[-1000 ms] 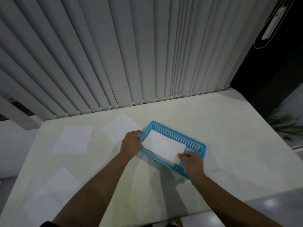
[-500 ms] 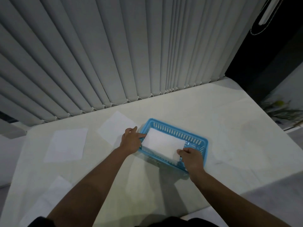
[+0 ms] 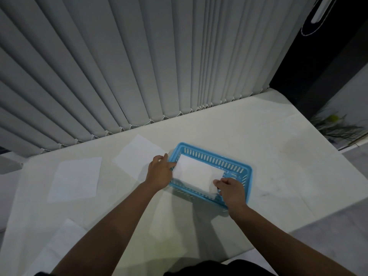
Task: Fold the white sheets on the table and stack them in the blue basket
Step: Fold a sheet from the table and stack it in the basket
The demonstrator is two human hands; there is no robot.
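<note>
A blue slotted basket (image 3: pixel 235 163) sits on the pale table (image 3: pixel 288 166), slightly right of centre. A folded white sheet (image 3: pixel 197 173) lies over the basket's opening. My left hand (image 3: pixel 159 171) pinches the sheet's left end at the basket's left rim. My right hand (image 3: pixel 230 189) pinches its near right corner above the basket's near side. Three unfolded white sheets lie flat on the table: one (image 3: pixel 137 156) just left of the basket, one (image 3: pixel 76 179) farther left, and one (image 3: pixel 57 246) at the near left edge.
Grey vertical blinds (image 3: pixel 139 66) hang along the table's far edge. A dark opening and a plant (image 3: pixel 336 124) lie beyond the table's right corner. The table's near edge runs diagonally at the lower right.
The view has tilted and shifted. Both hands stay at the basket with the folded sheet, which now sits a little more toward the basket's left end.
</note>
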